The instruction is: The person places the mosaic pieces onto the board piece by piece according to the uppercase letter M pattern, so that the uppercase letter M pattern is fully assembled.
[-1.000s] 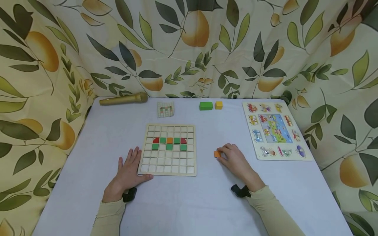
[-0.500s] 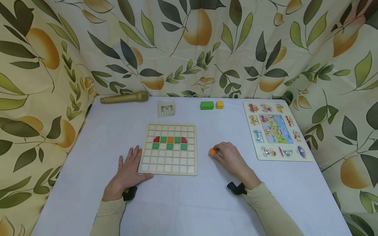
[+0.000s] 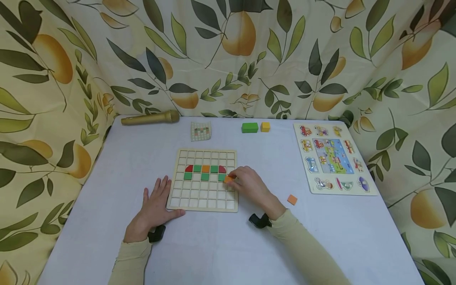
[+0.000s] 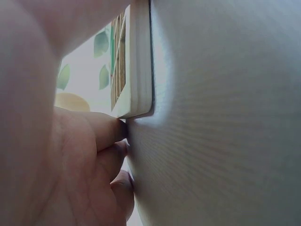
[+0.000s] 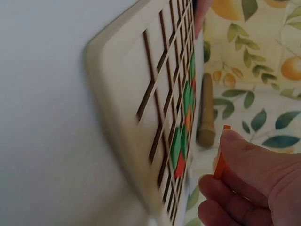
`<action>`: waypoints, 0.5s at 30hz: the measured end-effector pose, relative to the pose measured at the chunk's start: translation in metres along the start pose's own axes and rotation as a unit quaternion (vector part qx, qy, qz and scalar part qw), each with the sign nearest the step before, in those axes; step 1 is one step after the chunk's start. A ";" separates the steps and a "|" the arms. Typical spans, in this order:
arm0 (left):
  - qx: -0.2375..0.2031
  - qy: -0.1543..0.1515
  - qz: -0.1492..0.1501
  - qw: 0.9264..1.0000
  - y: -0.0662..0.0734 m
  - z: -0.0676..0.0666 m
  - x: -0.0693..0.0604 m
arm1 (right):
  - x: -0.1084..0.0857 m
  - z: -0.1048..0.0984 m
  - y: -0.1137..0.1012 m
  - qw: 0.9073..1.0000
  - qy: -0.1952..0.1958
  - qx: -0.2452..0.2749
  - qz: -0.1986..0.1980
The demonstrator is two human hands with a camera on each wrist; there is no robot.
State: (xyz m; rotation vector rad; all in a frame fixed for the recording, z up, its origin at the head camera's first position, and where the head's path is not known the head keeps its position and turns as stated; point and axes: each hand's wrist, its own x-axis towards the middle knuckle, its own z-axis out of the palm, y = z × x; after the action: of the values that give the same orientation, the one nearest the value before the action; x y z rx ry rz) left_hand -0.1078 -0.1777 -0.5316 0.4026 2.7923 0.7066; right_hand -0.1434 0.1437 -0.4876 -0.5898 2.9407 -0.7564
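My right hand (image 3: 253,189) pinches an orange square tile (image 3: 227,179) between thumb and fingers, over the right side of a wooden grid board (image 3: 202,210). In the right wrist view the thin orange tile (image 5: 219,165) is seen edge-on and stands apart from the board. Set in the grid are red quarter-round tiles (image 3: 189,169), several green square tiles (image 3: 205,177) and one orange square. My left hand (image 3: 154,208) lies with straight fingers spread at the board's lower left corner, thumb along its front edge. Another orange tile (image 3: 292,199) lies on the table near my right wrist.
Behind the board lies a small pattern card (image 3: 201,131). A green block (image 3: 249,127) and a yellow block (image 3: 265,126) sit at the back edge. A gold microphone-shaped object (image 3: 149,118) lies back left, a picture puzzle board (image 3: 303,162) at right. Patterned cloth surrounds the table.
My right hand has moved left with the orange tile, from the bare table to over the board's right side. The loose orange tile has come into sight. My left hand stays still.
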 end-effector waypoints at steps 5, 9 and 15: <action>0.001 -0.001 -0.001 1.000 0.001 -0.001 0.000 | 0.019 0.013 -0.020 0.999 -0.005 -0.018 -0.050; 0.001 -0.003 -0.003 1.000 -0.001 0.000 0.001 | 0.033 0.024 -0.041 0.996 -0.008 -0.014 -0.093; 0.002 -0.011 -0.008 1.000 -0.002 0.000 0.001 | 0.049 0.045 -0.070 0.991 -0.010 -0.047 -0.127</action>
State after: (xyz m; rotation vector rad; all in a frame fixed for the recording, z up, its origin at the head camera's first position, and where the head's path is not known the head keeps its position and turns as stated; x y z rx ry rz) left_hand -0.1093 -0.1790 -0.5323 0.3865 2.7739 0.6881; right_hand -0.1580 0.0481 -0.4920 -0.9874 2.9295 -0.6283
